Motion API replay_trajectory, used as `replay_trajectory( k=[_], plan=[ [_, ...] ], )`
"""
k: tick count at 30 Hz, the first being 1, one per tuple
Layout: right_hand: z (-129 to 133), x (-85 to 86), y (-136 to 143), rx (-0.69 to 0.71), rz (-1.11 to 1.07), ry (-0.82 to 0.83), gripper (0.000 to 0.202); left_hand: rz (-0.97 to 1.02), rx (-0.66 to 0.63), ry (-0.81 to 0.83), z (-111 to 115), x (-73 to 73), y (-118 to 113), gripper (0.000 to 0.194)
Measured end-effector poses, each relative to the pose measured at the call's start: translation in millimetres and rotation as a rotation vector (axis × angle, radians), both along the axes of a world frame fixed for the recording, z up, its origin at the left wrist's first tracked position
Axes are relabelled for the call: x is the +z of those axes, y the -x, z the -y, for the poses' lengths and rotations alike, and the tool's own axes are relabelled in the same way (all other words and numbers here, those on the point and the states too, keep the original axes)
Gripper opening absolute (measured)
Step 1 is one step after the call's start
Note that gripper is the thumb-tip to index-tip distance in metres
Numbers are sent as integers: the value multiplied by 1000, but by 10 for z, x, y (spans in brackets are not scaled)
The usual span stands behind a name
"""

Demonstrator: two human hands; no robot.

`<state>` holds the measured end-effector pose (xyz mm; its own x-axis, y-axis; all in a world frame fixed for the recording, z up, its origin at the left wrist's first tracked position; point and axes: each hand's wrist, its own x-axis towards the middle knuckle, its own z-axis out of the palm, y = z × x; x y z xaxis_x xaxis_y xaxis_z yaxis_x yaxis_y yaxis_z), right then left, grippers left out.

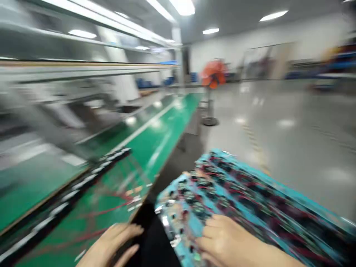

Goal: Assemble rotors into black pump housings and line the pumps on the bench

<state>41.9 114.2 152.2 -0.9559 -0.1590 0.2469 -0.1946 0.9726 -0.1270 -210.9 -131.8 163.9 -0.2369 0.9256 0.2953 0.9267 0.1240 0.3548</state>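
Note:
Motion blurs much of the view. At the lower middle, my right hand (218,237) rests with curled fingers on a light blue tray (196,222) full of small dark parts and red wires; what the fingers hold, if anything, is hidden. My left hand (118,241) lies at the edge of the green bench (167,129), its thumb and fingers apart around a dark shape too smeared to name. Left of it, a long black strip (65,207) with white pieces runs diagonally along the bench. Thin red wires (111,209) extend from the strip across the green surface.
An orange fan (213,74) on a stand is beyond the bench's far end. Shelving with long rails (89,68) rises on the left. Grey floor (292,148) with a striped line stretches to the right. A black surface (157,241) lies between my hands.

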Motion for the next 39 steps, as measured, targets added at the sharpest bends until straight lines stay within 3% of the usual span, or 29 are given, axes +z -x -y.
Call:
replay_trajectory(
  k=[2, 4, 7, 9, 13, 15, 18, 23, 29, 32, 35, 39],
  plan=[
    [-51, -6, 480, 111, -14, 59, 6, -14, 226, 92, 497, 95, 165, 24],
    [-25, 39, 1070, 279, -23, 102, 5, -33, 516, 72, 923, 145, 410, 25],
    [273, 145, 1961, 463, -42, 153, 16, -74, 895, -32, 1598, 149, 781, 34],
    [582, 194, 2529, 515, -47, 180, 17, -78, 1058, -81, 2058, 109, 966, 42],
    [1342, 217, 3618, 619, -19, 169, 32, 23, 1231, -105, 2799, -17, 1186, 58],
    [1776, 203, 4079, 699, -12, 136, 52, 102, 1261, -102, 3006, -82, 1243, 66],
    [2410, 165, 4583, 795, 1, 81, 76, 216, 1259, -113, 3134, -173, 1315, 73],
    [3081, 137, 4991, 771, 116, -78, 91, 401, 1209, -150, 3209, -290, 1464, 68],
    [3248, 95, 5051, 762, 144, -96, 83, 570, 1177, -242, 3365, -424, 1566, 69],
    [3338, -162, 5021, 794, -60, 7, 85, 644, 1154, -304, 3369, -494, 1530, 74],
    [3507, -550, 5054, 824, -321, 79, 72, 677, 1152, -364, 3348, -561, 1542, 77],
    [3736, -894, 5156, 862, -427, 63, 63, 706, 1176, -415, 3445, -590, 1635, 77]
  ],
)
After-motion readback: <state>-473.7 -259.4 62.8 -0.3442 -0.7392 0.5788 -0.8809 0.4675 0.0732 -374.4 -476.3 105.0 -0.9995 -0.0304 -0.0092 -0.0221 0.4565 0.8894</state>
